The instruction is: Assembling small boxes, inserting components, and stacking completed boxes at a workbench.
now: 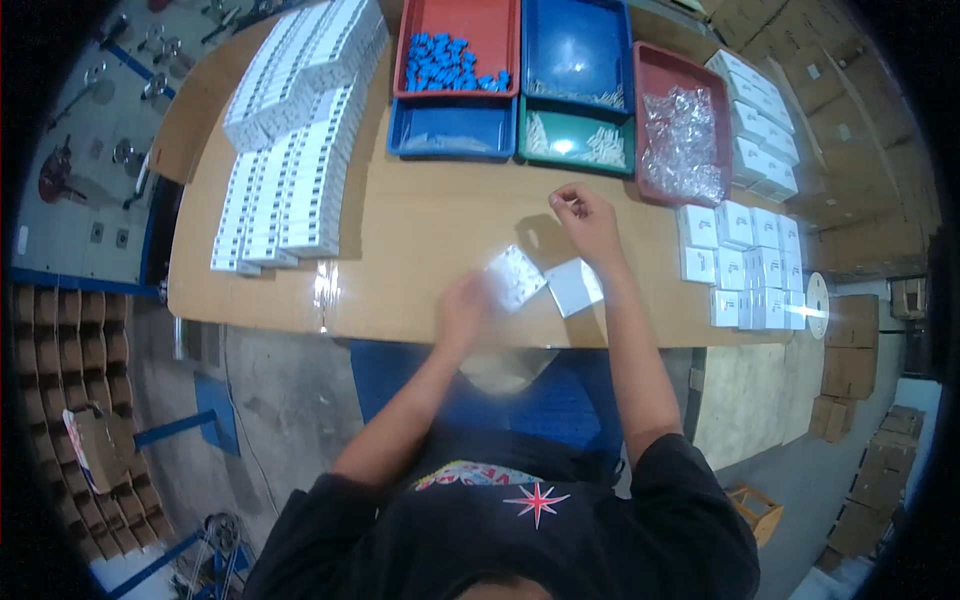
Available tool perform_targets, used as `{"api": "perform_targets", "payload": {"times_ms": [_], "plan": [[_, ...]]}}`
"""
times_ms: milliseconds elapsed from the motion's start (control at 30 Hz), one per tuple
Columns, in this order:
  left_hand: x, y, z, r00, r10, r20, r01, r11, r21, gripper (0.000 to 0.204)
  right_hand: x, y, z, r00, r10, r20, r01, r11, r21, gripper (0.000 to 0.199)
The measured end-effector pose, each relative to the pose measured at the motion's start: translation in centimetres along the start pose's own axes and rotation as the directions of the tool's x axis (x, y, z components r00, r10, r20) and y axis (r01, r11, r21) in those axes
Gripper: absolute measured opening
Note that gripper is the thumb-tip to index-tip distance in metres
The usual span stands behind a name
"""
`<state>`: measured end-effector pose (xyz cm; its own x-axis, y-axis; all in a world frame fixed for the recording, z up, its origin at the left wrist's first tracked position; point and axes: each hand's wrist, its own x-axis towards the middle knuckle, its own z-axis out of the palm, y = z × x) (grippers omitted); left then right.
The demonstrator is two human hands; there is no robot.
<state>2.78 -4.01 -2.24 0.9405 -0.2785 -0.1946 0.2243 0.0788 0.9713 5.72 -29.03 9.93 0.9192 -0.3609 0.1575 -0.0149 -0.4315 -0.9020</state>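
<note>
My left hand [467,312] is closed on the near-left edge of a small white box [517,278], and the hand is slightly blurred. The face of the box turned up at me carries small dark and grey marks, too fine to make out. Beside it on the cardboard-covered table lies a plain white square box or lid [574,287], partly behind my right wrist. Raised above the table, my right hand [588,222] has its fingers curled together in a pinch. Whatever they hold, if anything, is too small to tell.
Long stacks of white boxes [290,170] stand at left. Across the back are a red tray [460,20] with blue parts, blue trays [575,45], a green tray [575,155] with white plugs, and a red tray [680,60] with clear bags. More white boxes [745,255] stand right.
</note>
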Motion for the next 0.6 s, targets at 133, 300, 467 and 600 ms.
{"api": "perform_targets", "payload": {"times_ms": [133, 300, 467, 600], "plan": [[-0.6, 0.8, 0.5, 0.998, -0.044, 0.046, 0.048, 0.996, -0.080, 0.021, 7.8, -0.5, -2.1, 0.986, -0.126, -0.108, 0.105, 0.978, -0.182, 0.017], [-0.9, 1.8, 0.3, 0.992, -0.099, 0.078, 0.106, 0.990, -0.090, 0.024, 18.7, 1.6, -1.5, 0.955, -0.246, -0.164, 0.169, 0.911, -0.377, 0.019], [-0.9, 2.5, 0.3, 0.982, -0.172, 0.080, 0.181, 0.977, -0.115, 0.023, 24.3, 2.0, -0.1, 0.976, -0.189, -0.109, 0.101, 0.834, -0.543, 0.023], [-0.6, 1.9, 0.2, 0.989, -0.138, 0.058, 0.141, 0.989, -0.054, 0.023, 26.3, 3.5, 0.8, 0.974, -0.224, 0.035, 0.188, 0.713, -0.676, 0.025]]}}
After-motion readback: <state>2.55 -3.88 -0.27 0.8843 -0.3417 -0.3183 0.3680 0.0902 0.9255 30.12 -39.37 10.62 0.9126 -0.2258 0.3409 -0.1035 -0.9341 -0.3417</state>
